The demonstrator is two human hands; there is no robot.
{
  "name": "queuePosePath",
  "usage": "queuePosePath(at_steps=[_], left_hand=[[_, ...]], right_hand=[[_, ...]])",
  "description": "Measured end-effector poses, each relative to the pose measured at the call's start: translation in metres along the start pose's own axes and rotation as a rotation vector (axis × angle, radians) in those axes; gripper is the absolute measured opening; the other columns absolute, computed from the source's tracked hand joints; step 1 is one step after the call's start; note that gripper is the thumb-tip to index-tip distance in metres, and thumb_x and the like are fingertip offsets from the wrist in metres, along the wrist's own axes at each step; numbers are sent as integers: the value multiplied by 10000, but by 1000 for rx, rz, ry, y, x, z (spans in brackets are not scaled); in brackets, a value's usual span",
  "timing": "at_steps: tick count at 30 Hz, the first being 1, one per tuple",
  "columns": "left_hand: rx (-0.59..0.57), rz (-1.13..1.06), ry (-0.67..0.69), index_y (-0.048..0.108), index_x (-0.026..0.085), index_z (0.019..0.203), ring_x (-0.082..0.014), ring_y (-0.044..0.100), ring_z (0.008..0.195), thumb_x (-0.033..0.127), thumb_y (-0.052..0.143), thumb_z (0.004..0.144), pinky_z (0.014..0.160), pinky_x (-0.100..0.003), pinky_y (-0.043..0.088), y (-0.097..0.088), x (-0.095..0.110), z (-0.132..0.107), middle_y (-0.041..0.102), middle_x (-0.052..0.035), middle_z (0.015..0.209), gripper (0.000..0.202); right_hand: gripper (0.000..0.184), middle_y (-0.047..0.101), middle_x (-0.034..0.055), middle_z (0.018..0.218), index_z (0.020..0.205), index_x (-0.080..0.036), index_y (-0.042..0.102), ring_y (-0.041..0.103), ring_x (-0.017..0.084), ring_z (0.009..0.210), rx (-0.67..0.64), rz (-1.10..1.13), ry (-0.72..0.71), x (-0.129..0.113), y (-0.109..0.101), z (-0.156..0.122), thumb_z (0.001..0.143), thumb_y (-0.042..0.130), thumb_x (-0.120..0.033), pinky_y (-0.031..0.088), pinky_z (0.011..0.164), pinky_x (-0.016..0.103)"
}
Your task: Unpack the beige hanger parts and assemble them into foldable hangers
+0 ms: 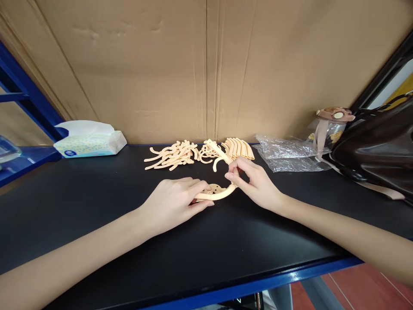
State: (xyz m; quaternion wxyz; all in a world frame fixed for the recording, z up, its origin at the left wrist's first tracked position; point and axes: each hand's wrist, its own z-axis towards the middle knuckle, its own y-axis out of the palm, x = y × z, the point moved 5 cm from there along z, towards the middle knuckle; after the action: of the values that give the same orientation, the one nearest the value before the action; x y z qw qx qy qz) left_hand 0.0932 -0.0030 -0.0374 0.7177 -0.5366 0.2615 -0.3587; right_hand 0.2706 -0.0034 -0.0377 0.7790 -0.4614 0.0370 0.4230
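My left hand (176,202) rests on the black tabletop (97,202) with its fingers closed on a peach-coloured curved plastic piece with small holes (217,192). My right hand (250,183) pinches the right end of that same piece, where a second curved strip (221,158) rises from it. Behind the hands lie a loose pile of the same curved peach strips (172,156) and a neat fanned row of them (239,147).
A tissue pack (90,140) sits at the back left by a blue shelf frame (22,92). Crumpled clear plastic bags (287,153), a small bottle with a brown lid (332,125) and a dark brown bag (380,146) lie at the right. A cardboard wall (206,64) stands behind.
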Motion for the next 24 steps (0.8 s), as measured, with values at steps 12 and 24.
queuePosePath(at_steps=[12, 24], left_hand=[[246, 93, -101, 591, 183, 723, -111, 568, 630, 550, 564, 828, 489, -218, 284, -5, -15, 1, 606, 37, 691, 383], [283, 41, -148, 534, 186, 749, -72, 472, 462, 563, 573, 811, 439, -178, 291, -7, -15, 0, 521, 66, 584, 384]], right_hand=[[148, 495, 13, 905, 941, -215, 555, 491, 111, 755, -194, 85, -73, 4, 12, -2, 927, 417, -164, 403, 700, 254], [218, 439, 11, 896, 818, -208, 563, 464, 112, 690, -240, -152, -123, -2, 17, -6, 774, 670, -393, 404, 626, 254]])
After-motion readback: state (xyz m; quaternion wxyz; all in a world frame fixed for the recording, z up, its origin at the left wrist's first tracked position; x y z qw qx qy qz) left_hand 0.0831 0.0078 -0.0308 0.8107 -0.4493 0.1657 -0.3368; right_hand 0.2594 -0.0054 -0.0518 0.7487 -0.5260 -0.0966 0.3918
